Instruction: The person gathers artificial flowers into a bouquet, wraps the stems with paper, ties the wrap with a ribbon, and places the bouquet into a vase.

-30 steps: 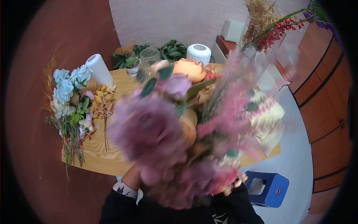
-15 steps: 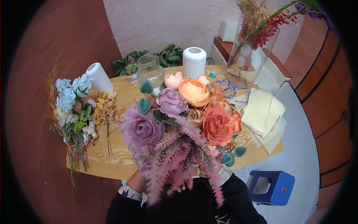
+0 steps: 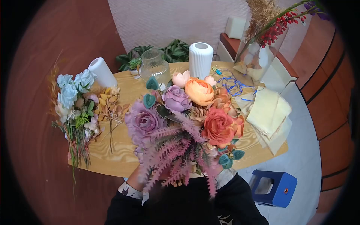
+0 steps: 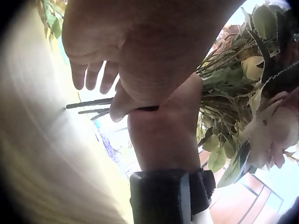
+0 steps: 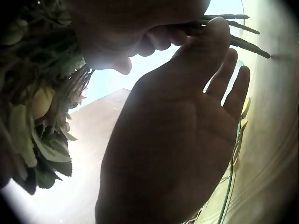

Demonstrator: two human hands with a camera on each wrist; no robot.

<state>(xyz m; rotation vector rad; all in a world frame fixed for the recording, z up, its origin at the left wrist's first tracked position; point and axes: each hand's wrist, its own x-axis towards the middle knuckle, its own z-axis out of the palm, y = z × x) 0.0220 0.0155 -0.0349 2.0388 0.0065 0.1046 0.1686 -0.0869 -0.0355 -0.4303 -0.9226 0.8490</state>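
A bouquet [image 3: 187, 116] of purple, orange and coral blooms with drooping pink sprays is held upright at the table's front edge. Its blooms cover much of my left hand [image 3: 138, 178] and right hand [image 3: 218, 168] in the head view. Seen from the left wrist, my left hand [image 4: 135, 51] is around the stems [image 4: 88, 106], three fingers fairly straight beside them. In the right wrist view, my right hand [image 5: 140, 28] has its fingers curled round the stems [image 5: 247, 45], against the left hand [image 5: 168, 126].
On the wooden table [image 3: 108, 163] lie blue flowers [image 3: 69, 93] and dried leaves [image 3: 108, 103] at left, blue cord [image 3: 234, 87] and cream sheets [image 3: 268, 110] at right. Behind are white vases [image 3: 200, 62] [image 3: 103, 73] and a glass vase [image 3: 153, 69]. A blue stool [image 3: 277, 189] stands right.
The bouquet has come down from close to the camera to above the table's front edge. During the last half second it has shifted only slightly, and both hands have stayed at its stems.
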